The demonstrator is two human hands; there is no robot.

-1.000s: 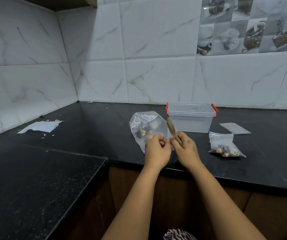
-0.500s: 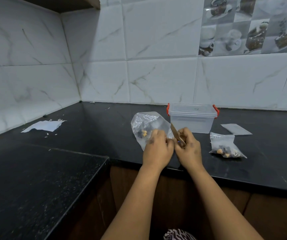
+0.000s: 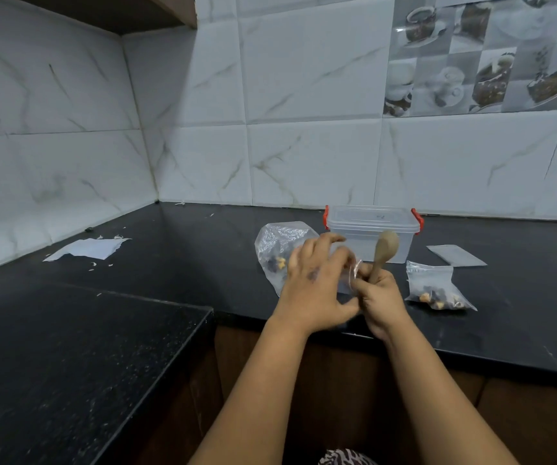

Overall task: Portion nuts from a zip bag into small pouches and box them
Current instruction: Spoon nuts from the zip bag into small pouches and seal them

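A clear zip bag (image 3: 275,241) with a few nuts in it lies on the black counter (image 3: 203,260), partly behind my left hand (image 3: 315,286). That hand is blurred, with its fingers spread over the bag. My right hand (image 3: 379,297) grips a wooden spoon (image 3: 383,250) upright, bowl up, and also pinches a bit of clear plastic (image 3: 353,271) between the two hands. A clear lidded box (image 3: 371,221) with red clips stands just behind them. A small pouch (image 3: 435,290) holding nuts lies to the right.
A flat empty pouch (image 3: 455,256) lies right of the box. A torn sheet of white paper (image 3: 89,248) with scraps sits far left near the tiled wall. A lower black counter section (image 3: 69,364) fills the front left.
The left hand has gone from pinching beside the right hand to spreading its fingers. The spoon has swung from leaning left to standing upright in the right hand.
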